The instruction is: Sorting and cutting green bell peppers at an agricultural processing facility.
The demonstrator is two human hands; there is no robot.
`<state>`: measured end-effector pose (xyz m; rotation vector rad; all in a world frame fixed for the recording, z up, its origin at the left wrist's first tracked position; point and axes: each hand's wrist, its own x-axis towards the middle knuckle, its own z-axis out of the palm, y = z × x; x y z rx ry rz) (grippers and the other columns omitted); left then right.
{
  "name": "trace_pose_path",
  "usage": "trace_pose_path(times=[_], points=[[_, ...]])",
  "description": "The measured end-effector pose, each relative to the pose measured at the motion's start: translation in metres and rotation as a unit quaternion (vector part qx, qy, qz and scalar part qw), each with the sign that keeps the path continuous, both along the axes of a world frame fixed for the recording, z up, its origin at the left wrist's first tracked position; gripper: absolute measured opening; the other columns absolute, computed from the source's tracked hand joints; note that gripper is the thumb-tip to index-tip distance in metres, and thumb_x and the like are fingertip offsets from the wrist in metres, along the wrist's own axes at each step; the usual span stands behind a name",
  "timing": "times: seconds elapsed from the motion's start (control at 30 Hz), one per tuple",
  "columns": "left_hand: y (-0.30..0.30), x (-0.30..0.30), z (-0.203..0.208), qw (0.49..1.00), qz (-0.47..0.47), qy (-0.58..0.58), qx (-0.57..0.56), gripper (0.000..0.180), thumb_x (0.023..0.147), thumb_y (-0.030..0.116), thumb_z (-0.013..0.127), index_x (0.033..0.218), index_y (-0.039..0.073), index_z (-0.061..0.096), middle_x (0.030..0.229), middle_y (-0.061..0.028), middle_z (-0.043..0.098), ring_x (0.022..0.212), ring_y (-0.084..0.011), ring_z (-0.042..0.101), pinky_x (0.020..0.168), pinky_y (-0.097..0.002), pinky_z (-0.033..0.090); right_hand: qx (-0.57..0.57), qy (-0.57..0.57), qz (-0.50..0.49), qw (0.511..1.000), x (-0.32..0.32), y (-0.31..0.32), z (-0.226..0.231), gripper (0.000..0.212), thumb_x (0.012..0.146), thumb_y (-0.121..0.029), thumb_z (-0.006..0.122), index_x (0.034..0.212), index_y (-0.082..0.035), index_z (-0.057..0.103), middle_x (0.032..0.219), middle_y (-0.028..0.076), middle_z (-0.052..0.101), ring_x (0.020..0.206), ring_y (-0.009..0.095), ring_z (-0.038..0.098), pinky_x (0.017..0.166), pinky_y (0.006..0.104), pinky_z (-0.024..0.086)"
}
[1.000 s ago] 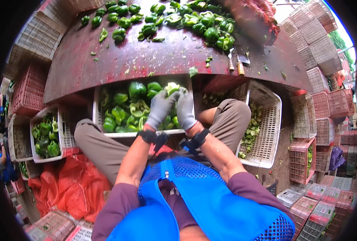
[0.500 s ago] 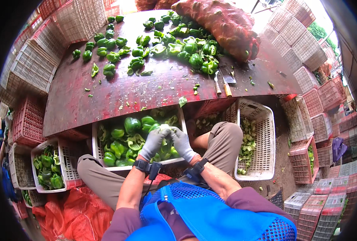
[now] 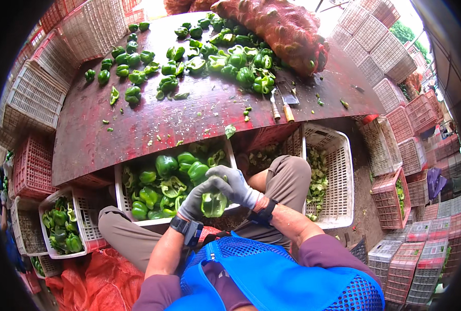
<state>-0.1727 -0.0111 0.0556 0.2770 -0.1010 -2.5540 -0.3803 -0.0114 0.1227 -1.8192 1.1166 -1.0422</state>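
Note:
Both my gloved hands meet over the near edge of a white crate (image 3: 120,193) filled with green bell peppers (image 3: 166,166). Between them is an opened green bell pepper (image 3: 213,205), its pale hollow inside facing me. My left hand (image 3: 195,201) grips it from the left side. From above and the right, my right hand (image 3: 236,185) closes over its top, and the fingers partly hide it. Whole and cut peppers lie just beyond my hands in the crate.
A dark red tabletop (image 3: 153,116) carries peppers, a bulging red mesh sack (image 3: 277,33), a wooden-handled scraper (image 3: 288,106) and another tool (image 3: 275,106). A white crate (image 3: 347,176) with green scraps stands at my right, another pepper crate (image 3: 80,223) at my left. Stacked crates (image 3: 39,93) flank the table.
My hands have come closer to my body and turned, and the opened pepper now shows between them. My right hand has moved over its top. The view has shifted slightly.

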Motion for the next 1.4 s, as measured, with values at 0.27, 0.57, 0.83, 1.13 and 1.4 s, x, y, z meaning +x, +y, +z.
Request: trace_pose_path(times=[0.27,0.57,0.83,1.13,1.4], points=[[-0.005,-0.026,0.009,0.989,0.068,-0.107,0.080,0.044,0.118,0.043,0.073,0.150,0.013,0.072,0.130,-0.0005,0.082,0.115,-0.0160,0.079,0.102,-0.0355,0.065,0.116,-0.049,-0.133,0.983,0.013,-0.010,-0.026,0.044,0.117,-0.042,0.060,0.107,-0.003,0.077,0.088,0.021,0.074,0.084,0.034,0.075,0.081,0.0459,0.058],[0.002,-0.061,0.099,0.898,-0.035,-0.327,-0.293,0.024,0.115,0.034,0.071,0.110,0.011,0.075,0.102,0.0048,0.070,0.096,-0.0065,0.064,0.092,-0.0303,0.054,0.153,0.014,-0.074,0.985,-0.027,-0.032,-0.135,0.037,0.114,-0.038,0.066,0.102,-0.008,0.082,0.099,0.021,0.084,0.088,0.046,0.080,0.076,0.0571,0.059],[-0.091,0.037,0.034,0.358,0.145,-0.733,-0.560,0.044,0.104,0.045,0.083,0.127,0.007,0.079,0.104,-0.0165,0.077,0.092,-0.0337,0.077,0.086,-0.0471,0.061,-0.212,0.539,-0.212,0.787,-0.215,-0.086,-0.014,0.023,0.112,-0.038,0.072,0.106,-0.016,0.079,0.100,0.014,0.083,0.086,0.039,0.084,0.069,0.0513,0.066],[-0.145,0.020,-0.059,0.207,0.029,-0.761,-0.614,0.073,0.102,0.055,0.075,0.167,0.024,0.064,0.170,-0.0187,0.056,0.151,-0.0487,0.048,0.120,-0.0629,0.041,0.196,0.578,-0.339,0.716,-0.373,-0.114,0.016,0.076,0.101,-0.058,0.077,0.159,-0.010,0.066,0.151,0.027,0.072,0.141,0.043,0.070,0.117,0.0560,0.057],[-0.195,0.039,-0.108,0.270,0.016,-0.774,-0.572,0.082,0.094,0.049,0.084,0.170,0.029,0.061,0.179,-0.0147,0.046,0.156,-0.0526,0.044,0.120,-0.0658,0.043,0.078,0.390,-0.203,0.894,-0.210,-0.516,0.016,0.071,0.104,-0.053,0.071,0.160,-0.008,0.068,0.150,0.030,0.074,0.143,0.045,0.070,0.121,0.0519,0.054]])
